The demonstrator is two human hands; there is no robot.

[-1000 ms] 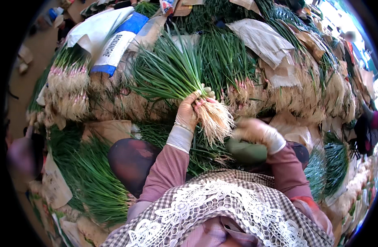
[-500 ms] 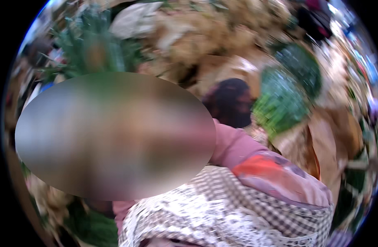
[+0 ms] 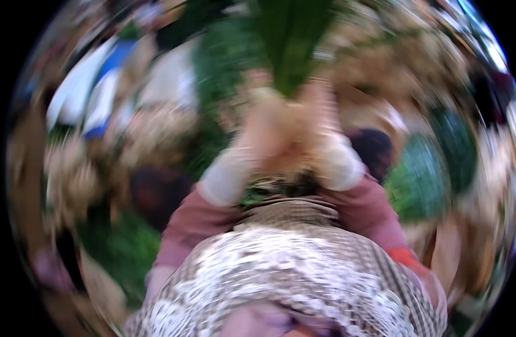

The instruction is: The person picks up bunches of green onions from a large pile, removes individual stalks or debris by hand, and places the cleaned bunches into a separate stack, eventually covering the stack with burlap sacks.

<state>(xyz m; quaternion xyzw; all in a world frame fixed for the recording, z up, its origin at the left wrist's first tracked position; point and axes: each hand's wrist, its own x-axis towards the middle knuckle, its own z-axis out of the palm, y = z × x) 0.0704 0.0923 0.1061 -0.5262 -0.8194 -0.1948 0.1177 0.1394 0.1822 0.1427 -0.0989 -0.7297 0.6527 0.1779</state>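
Both hands meet in front of my chest around a bunch of long-leaved greens (image 3: 294,48). Its dark flat leaves point up and away from me, while a pale tan end (image 3: 294,140) shows between my palms. My left hand (image 3: 261,123) closes on its left side. On the right side my right hand (image 3: 324,106) closes on it too. Motion blur smears the single fingers. White cuffs cover both wrists below pink sleeves.
Packed green bunches (image 3: 418,180) lie to the right, beside brown paper (image 3: 446,241). Tan root-like heaps (image 3: 157,137) lie left, near white and blue wrapping (image 3: 103,95). More greenery (image 3: 120,247) lies low left. Dark rounded shapes (image 3: 372,149) flank my forearms.
The view has swung left, so the green bunches on the right sit further right. My hands and the greens they hold now show in the middle; earlier a blurred patch covered much of that area.
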